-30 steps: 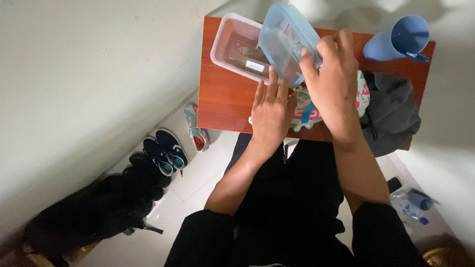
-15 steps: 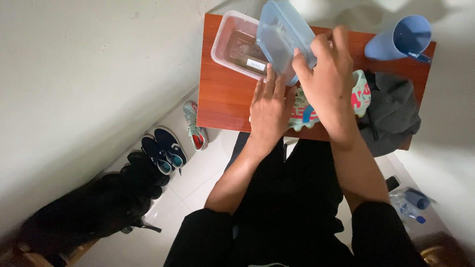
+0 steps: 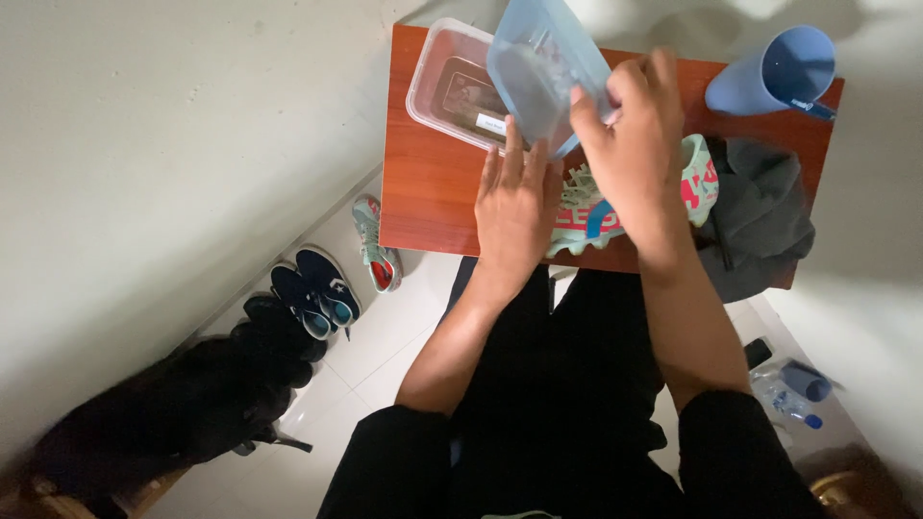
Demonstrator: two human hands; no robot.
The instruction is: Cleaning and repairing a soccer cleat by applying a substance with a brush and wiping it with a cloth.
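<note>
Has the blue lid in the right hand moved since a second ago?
Yes. The blue lid has tipped up and shifted farther across the clear container, away from the blue cup.

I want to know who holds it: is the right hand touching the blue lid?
Touching. The head view shows the right hand with its fingers closed over the edge of the blue lid, lifted and tilted over the clear box.

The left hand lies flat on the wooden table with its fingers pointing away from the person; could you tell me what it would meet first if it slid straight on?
Probably the clear rectangular plastic container, just beyond the left hand; the tilted translucent blue lid above blurs the depth.
</note>
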